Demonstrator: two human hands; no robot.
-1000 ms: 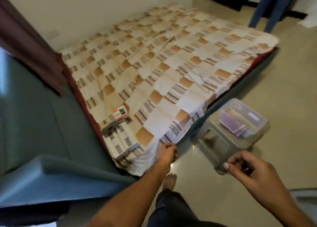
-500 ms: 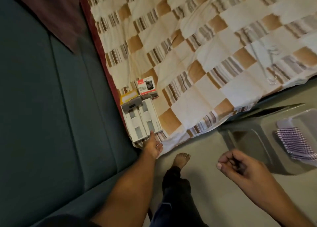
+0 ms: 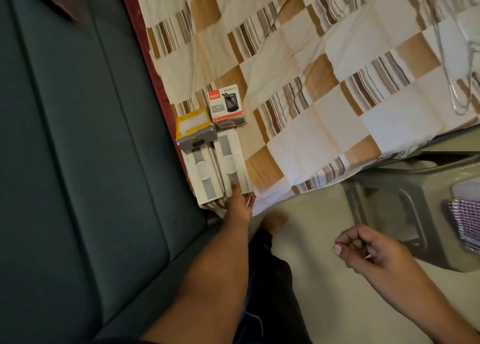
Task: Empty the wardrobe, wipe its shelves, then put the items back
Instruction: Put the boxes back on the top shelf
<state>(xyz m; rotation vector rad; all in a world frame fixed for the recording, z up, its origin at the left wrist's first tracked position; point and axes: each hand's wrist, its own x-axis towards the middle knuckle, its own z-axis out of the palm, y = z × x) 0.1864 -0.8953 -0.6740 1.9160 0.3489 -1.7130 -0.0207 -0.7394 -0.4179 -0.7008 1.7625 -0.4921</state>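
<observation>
My left hand [image 3: 237, 201] rests its fingers on the near end of the long white box [image 3: 231, 162], whose long axis runs straight away from me; the grip isn't closed round it. My right hand [image 3: 368, 250] hangs far off, curled on nothing.

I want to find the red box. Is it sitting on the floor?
No, the red box lies on the checked bedsheet, just above the long white boxes.

Left hand [image 3: 237, 203] fingertips on white box [image 3: 232, 166]: underside grip hidden. Small print on that box unreadable. Right hand [image 3: 368, 250] curled, contents hidden by fingers. Stool [image 3: 405, 214] and cloth [image 3: 466, 221] blurred, cut by right edge. Hanger [image 3: 457, 66] cut off at right edge.
</observation>
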